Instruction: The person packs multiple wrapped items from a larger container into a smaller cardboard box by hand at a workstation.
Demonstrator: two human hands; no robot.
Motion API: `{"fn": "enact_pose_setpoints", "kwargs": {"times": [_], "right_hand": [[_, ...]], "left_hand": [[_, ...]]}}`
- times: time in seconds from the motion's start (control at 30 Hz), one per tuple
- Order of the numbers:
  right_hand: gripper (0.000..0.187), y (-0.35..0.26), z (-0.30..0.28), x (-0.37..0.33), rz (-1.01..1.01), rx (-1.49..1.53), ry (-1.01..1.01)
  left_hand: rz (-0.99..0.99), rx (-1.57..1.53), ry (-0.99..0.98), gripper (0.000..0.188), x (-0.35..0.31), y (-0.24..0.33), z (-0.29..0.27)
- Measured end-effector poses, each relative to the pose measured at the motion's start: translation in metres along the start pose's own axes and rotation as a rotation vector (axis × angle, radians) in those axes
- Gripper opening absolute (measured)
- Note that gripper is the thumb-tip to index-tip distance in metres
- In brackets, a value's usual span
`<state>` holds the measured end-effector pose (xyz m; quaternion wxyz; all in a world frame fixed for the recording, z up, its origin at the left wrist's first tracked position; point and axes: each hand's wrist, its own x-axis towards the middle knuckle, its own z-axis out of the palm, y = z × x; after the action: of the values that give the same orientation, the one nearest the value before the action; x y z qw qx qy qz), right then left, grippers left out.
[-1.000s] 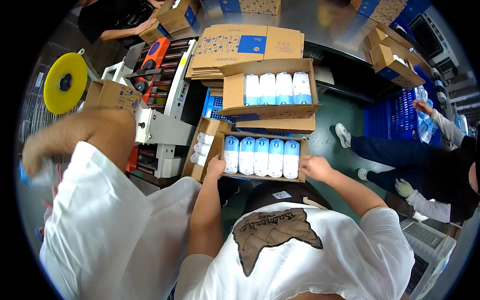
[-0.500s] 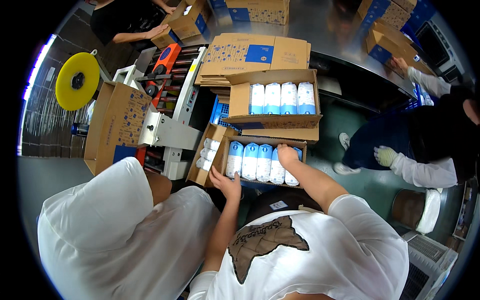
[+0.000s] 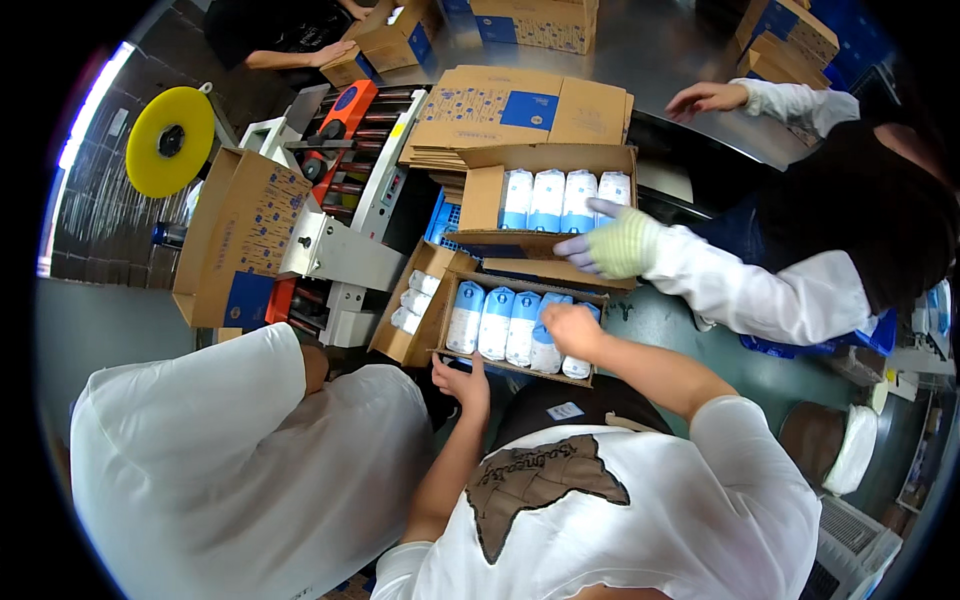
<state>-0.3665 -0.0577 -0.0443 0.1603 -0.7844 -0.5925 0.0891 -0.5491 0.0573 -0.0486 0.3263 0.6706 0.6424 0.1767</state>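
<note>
Inside the near carton (image 3: pixel 520 371), a pouch (image 3: pixel 545 352) points toward you beneath your nearer right hand (image 3: pixel 573 330), clasp indeterminable; left hand (image 3: pixel 462 384) spread

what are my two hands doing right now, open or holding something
Left hand: open, at the near-left corner of the brown cardboard carton.
Right hand: curled over an oblong blue-and-white packet; whether it grips cannot be told.

Cardboard box (image 3: pixel 530 374), metal tabletop (image 3: pixel 645 62) (glossy)
</note>
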Motion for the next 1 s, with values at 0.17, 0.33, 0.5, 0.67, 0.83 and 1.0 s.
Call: {"fn": "enact_pose_setpoints", "kwargs": {"times": [0.17, 0.33, 0.5, 0.67, 0.83, 1.0], "right_hand": [[0.019, -0.027, -0.081, -0.016, -0.236, 0.113, 0.265], [0.014, -0.043, -0.116, -0.069, -0.486, 0.24, 0.35], [0.031, -0.027, -0.125, -0.118, -0.034, 0.485, 0.506], [0.064, -0.038, -0.095, -0.152, 0.561, 1.573, 0.356], [0.05, -0.04, -0.04, -0.22, 1.179, 1.694, 0.819], [0.068, -0.034, -0.002, -0.311, 1.605, 1.406, 1.044]], "left_hand": [[-0.607, -0.919, -1.056, 0.062, -0.04, 0.047, -0.035], [-0.627, -1.422, -0.975, 0.067, -0.065, 0.097, -0.015], [-0.11, -1.025, -0.832, 0.047, -0.079, 0.107, -0.023], [0.323, -0.639, -0.995, 0.053, -0.125, 0.093, 0.012], [0.409, -0.45, -1.045, 0.054, -0.206, 0.076, 0.069], [0.545, 0.078, -1.162, 0.069, -0.288, 0.062, 0.108]]}}
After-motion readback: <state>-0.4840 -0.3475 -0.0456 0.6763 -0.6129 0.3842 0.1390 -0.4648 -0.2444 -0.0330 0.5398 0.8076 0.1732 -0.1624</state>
